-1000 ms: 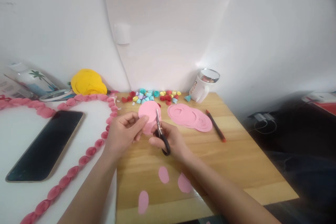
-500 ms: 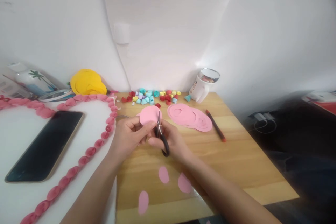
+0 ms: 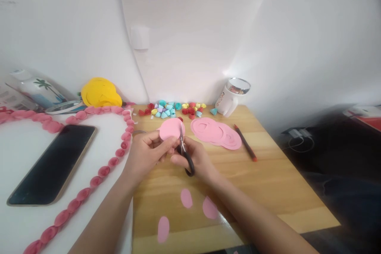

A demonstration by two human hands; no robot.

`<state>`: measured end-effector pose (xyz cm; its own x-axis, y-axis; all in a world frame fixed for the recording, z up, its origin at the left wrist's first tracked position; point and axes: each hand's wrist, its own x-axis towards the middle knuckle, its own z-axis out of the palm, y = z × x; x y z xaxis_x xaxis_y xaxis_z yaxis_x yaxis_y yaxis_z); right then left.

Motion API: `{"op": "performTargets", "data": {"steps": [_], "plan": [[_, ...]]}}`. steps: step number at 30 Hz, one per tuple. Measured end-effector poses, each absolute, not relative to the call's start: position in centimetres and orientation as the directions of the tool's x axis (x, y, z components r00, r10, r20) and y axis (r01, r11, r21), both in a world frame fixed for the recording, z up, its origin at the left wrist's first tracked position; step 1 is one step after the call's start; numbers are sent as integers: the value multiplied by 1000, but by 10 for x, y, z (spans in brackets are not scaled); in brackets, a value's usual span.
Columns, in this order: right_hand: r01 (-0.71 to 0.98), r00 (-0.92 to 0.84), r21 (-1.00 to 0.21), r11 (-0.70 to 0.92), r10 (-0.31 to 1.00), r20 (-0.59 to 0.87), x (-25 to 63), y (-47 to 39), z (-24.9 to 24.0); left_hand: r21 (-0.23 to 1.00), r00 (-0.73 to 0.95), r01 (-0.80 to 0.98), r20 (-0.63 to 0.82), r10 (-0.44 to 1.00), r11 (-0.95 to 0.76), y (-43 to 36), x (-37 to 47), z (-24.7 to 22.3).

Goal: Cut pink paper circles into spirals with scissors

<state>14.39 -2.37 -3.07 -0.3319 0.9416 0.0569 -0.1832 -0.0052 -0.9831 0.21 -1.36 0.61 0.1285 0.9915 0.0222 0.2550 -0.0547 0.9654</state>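
Note:
Pinched between the fingers of my left hand (image 3: 145, 151) is a round piece of pink paper (image 3: 170, 128), raised over the wooden table. My right hand (image 3: 195, 158) is closed on black-handled scissors (image 3: 187, 160), whose blades point away from me and lie at the right edge of the pink paper. Just right of the hands, overlapping pink paper discs (image 3: 216, 133) with spiral cuts lie on the table. Several small pink ovals, one of them a pink scrap (image 3: 163, 229), lie nearer to me.
Small coloured paper rolls (image 3: 168, 110) line the back of the wooden table (image 3: 268, 190), beside a white mug (image 3: 232, 97). A dark pen (image 3: 245, 143) lies at right. Leftward are a phone (image 3: 52, 164) on a white board edged with pink rosettes (image 3: 104, 171), and yellow paper (image 3: 101, 93).
My right hand and the scissors have shifted slightly right and the scissors tilt a little more. The rest of the view has moved only slightly.

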Motion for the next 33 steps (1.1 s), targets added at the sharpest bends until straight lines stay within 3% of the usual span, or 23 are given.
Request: {"op": "performTargets", "data": {"steps": [14, 33], "plan": [[-125, -298, -992, -2, 954, 35, 146, -25, -31, 959, 111, 271, 56, 992, -84, -11, -4, 3], [-216, -325, -975, 50, 938, 120, 145, -21, -31, 956, 174, 289, -2, 985, -49, -14, 2, 8]]}}
